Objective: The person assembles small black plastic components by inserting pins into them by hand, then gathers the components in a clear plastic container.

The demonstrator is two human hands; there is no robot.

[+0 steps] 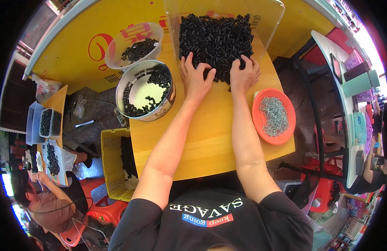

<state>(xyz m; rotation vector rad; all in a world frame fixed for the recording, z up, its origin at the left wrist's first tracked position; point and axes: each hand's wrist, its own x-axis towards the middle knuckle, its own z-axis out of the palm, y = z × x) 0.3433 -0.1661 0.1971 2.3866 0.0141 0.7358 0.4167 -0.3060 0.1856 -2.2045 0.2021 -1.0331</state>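
A mass of small black plastic pieces (216,37) fills the clear plastic bin (267,44) at the far side of the yellow table. My left hand (197,79) rests at the pile's near left corner, fingers curved and apart, thumb and forefinger close to the pieces. At the near right corner, my right hand (245,75) bends its fingers over the pile's edge, with black showing between thumb and forefinger. No piece is plainly gripped in either hand. Some pieces spill toward me between the two hands.
Left on the table (193,159) stand a round tin (170,94) and a clear tub (112,52) with black parts. An orange-red dish (289,134) of small metallic pieces lies right. A yellow crate (114,180) sits below left. Another person (51,205) sits at far left.
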